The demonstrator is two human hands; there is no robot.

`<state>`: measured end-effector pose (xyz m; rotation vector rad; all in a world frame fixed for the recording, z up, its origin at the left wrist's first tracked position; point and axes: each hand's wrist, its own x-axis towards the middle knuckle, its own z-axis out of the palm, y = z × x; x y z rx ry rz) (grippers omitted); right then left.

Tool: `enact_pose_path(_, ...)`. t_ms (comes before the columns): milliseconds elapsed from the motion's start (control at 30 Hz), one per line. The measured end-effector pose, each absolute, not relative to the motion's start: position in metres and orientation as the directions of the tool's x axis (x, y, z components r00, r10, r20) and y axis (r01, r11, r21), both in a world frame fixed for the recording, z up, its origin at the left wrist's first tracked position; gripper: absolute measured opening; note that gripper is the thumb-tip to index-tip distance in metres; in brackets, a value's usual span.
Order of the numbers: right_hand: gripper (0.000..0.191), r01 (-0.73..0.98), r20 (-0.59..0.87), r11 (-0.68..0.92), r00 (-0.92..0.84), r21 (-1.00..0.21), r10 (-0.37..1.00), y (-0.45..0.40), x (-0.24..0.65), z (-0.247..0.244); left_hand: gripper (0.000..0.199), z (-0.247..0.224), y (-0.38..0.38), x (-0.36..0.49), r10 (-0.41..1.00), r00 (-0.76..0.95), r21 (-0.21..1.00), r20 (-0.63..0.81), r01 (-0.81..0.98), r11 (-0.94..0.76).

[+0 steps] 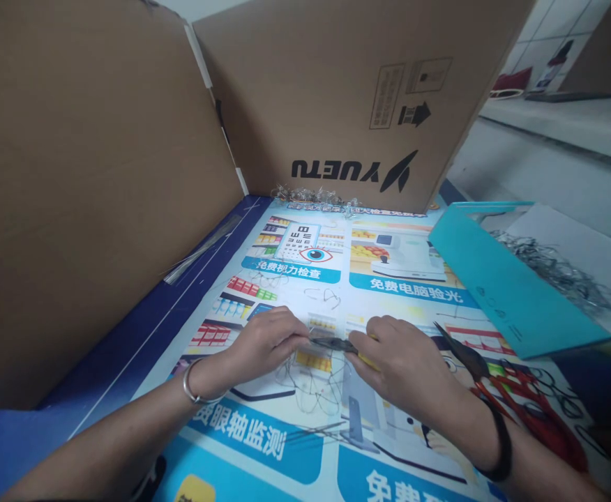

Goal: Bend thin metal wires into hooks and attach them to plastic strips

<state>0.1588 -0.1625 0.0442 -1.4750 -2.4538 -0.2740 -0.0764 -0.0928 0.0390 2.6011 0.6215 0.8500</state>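
Over the middle of a printed poster [331,293], my right hand [397,352] is closed around yellow-handled pliers [334,344], whose dark jaws point left. The fingers of my left hand [271,338] are pinched together at the tip of the jaws; what they hold is too small to make out. Thin bent wires [310,390] lie on the poster just below both hands, and a small wire shape [326,296] lies above them.
Cardboard panels [305,90] stand at the left and back, with tangled wire [316,197] at their foot. At the right are a teal box [515,293] holding a wire heap [556,272], and orange-handled scissors [465,355]. Straight wires [201,251] lie at the left.
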Motion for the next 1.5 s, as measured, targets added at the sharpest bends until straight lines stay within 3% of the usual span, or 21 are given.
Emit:
enact_pose_path(200,0.018,0.899,0.313,0.436,-0.427,0.044,0.849,-0.156,0.171,0.05,0.011,0.037,-0.095,-0.075,0.552,0.676,0.452,0.488,0.346,-0.822)
enact_pose_path(533,0.03,0.957,0.204,0.111,-0.169,0.269,0.964,-0.123,0.246,0.025,0.011,0.035,-0.097,-0.072,0.665,0.601,0.484,0.444,0.464,-0.742)
enact_pose_path(833,0.039,0.937,0.21,0.11,-0.188,0.332,0.96,-0.122,0.258,0.02,0.009,0.034,-0.096,-0.073,0.738,0.607,0.461,0.294,0.587,-0.666)
enact_pose_path(1000,0.035,0.934,0.213,0.259,-0.312,0.246,0.926,-0.125,0.238,0.039,0.011,0.036,-0.099,-0.072,0.738,0.628,0.445,0.247,0.603,-0.662)
enact_pose_path(1233,0.024,0.908,0.048,0.412,-0.416,0.069,0.908,-0.115,0.198,0.054,0.011,0.041,-0.099,-0.075,0.732,0.591,0.478,0.339,0.562,-0.675)
enact_pose_path(1500,0.019,0.87,0.015,0.492,-0.493,0.034,0.87,-0.09,0.163,0.053,0.01,0.033,-0.091,-0.076,0.798,0.517,0.551,0.309,0.587,-0.593)
